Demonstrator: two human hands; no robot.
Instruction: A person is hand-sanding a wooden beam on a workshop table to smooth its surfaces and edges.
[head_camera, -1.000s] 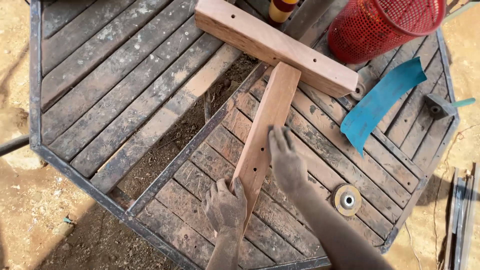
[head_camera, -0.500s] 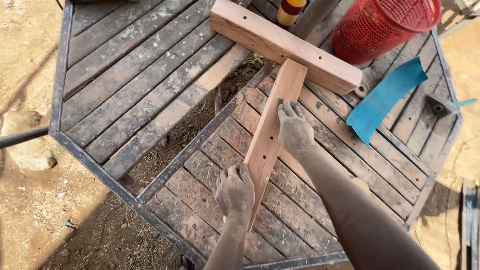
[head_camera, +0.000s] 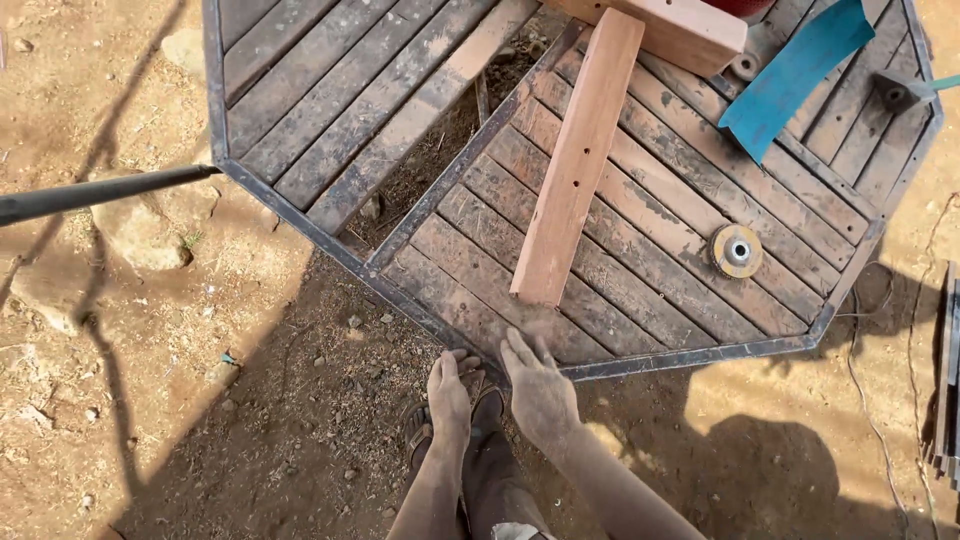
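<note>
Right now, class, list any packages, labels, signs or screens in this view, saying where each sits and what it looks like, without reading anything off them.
None: no package, label, sign or screen shows.
Nearest to one: blue strip, flat, plain, top right on the slatted table.
Round disc, yellowish with a dark centre, on the slats at the right.
Wooden T-piece, light brown, unmarked, lying across the middle.

Outdoor woodworking yard, dirt ground (head_camera: 150, 400), slatted worktable (head_camera: 330, 110), grinding disc (head_camera: 737, 250)
</note>
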